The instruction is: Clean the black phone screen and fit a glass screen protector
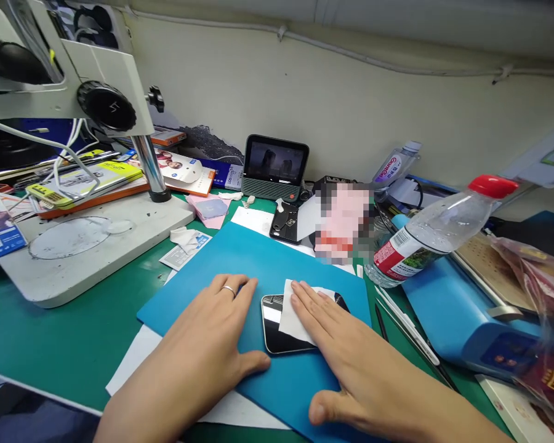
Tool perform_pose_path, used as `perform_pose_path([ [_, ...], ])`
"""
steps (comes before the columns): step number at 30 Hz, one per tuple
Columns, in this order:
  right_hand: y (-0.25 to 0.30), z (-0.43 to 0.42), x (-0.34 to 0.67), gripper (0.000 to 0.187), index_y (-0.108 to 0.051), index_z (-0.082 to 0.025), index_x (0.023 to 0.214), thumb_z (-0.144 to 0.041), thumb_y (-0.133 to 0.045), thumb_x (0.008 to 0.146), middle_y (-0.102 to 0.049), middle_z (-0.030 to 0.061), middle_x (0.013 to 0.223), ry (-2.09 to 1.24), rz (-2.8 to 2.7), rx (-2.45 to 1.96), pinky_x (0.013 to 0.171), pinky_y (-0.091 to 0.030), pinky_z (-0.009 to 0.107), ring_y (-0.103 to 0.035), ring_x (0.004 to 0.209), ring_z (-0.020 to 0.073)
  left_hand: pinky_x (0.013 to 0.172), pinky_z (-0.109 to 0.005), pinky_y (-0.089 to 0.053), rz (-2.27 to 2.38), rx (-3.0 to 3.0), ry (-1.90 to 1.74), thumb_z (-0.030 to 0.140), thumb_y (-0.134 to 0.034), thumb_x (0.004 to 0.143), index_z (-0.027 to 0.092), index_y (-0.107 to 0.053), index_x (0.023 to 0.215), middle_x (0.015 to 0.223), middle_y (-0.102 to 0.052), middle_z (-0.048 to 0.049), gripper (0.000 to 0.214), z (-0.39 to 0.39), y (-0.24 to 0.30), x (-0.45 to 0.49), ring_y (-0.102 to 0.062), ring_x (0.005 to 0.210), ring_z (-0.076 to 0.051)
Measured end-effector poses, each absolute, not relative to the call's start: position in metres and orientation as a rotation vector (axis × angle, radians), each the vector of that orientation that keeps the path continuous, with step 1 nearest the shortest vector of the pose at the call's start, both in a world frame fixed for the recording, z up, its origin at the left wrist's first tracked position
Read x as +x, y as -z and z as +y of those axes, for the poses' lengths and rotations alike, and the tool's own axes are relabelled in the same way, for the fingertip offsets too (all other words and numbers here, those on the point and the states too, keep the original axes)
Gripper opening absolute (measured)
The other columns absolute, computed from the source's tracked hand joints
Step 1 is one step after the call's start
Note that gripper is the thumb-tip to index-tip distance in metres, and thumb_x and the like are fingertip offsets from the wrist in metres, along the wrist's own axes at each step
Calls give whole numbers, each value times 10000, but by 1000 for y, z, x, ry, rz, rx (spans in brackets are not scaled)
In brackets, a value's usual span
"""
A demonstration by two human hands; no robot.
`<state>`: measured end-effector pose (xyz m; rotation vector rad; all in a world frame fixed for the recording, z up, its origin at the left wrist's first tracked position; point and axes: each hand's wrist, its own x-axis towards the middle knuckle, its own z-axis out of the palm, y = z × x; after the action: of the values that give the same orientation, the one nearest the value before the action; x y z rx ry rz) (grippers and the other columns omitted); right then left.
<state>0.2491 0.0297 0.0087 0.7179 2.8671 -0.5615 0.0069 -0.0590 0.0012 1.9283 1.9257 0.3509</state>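
A smartphone (273,332) with a glossy black, reflective face lies flat on a blue mat (189,264). My right hand (346,344) lies with stretched fingers on a white wipe (289,317), pressing it against the phone's right part; the thumb stands apart. Under that hand the phone's right side and some of the wipe are hidden. Just left of the phone, my left hand (212,332), a ring on one finger, rests on the mat. Its fingers are loosely bent, the thumb spread toward the phone's lower left corner, and nothing shows in its grasp.
At left stands a microscope stand (96,252) beside stacked boxes (90,184). A small screen device (277,163) and a dark phone part (285,221) are at the back. On the right are a red-capped bottle (425,237), tweezers (409,323) and a blue machine (457,314).
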Motion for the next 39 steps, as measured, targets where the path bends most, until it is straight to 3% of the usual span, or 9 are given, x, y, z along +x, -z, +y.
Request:
perform_pose_path([
  [5, -14, 28, 223, 1152, -74, -178, 1645, -781, -596, 815, 15, 136, 1712, 668, 2843, 600, 1282, -140, 564, -70, 1579, 374, 1081, -487, -476, 1873, 1963, -408, 346, -746, 771, 166, -680, 1245, 1416, -564, -141, 511, -55, -9, 5, -501, 1307, -351],
  [11, -12, 10, 214, 1118, -16, -198, 1646, -764, -565, 854, 62, 90, 1717, 747, 2854, 539, 1302, -32, 485, -21, 1592, 316, 1049, -500, -502, 1827, 1984, -431, 393, -791, 701, 172, -698, 1227, 1415, -566, -163, 578, -58, -9, 3, -508, 1303, -379],
  [18, -22, -8, 255, 1111, -60, -205, 1648, -760, -584, 841, -2, 114, 1715, 645, 2794, 742, 1284, -142, 527, -82, 1582, 350, 1059, -528, -492, 1854, 1970, -363, 413, -800, 686, 155, -671, 1322, 1485, -522, -194, 699, -57, -12, 7, -469, 1357, -403],
  [28, -13, 21, 285, 1101, 76, -199, 1638, -781, -481, 887, 49, 121, 1714, 368, 2732, 1041, 1274, -104, 589, -19, 1577, 366, 1069, -551, -478, 1860, 1995, -405, 391, -765, 763, 204, -726, 1252, 1439, -570, -180, 526, -55, -13, 8, -508, 1335, -409],
  [31, -16, 31, 263, 1099, 62, -164, 1637, -800, -437, 892, 71, 145, 1706, 366, 2716, 1051, 1270, -118, 599, 26, 1572, 377, 1104, -529, -457, 1834, 1975, -400, 392, -770, 746, 187, -653, 1369, 1484, -543, -173, 667, -58, -13, 6, -471, 1381, -394],
  [35, -25, 27, 221, 1224, 47, -72, 1624, -864, -444, 832, 135, 192, 1682, 494, 2653, 1000, 1277, -70, 575, 83, 1568, 374, 1149, -458, -427, 1776, 1900, -399, 426, -766, 735, 159, -370, 1590, 1564, -477, -152, 979, -67, -14, 0, -429, 1439, -339],
  [39, -27, 14, 189, 1212, 36, -62, 1624, -862, -431, 842, 161, 169, 1683, 639, 2684, 887, 1285, -38, 543, 118, 1571, 349, 1150, -447, -420, 1813, 1909, -453, 463, -734, 759, 167, -354, 1598, 1563, -481, -161, 968, -69, -11, -9, -445, 1438, -339],
])
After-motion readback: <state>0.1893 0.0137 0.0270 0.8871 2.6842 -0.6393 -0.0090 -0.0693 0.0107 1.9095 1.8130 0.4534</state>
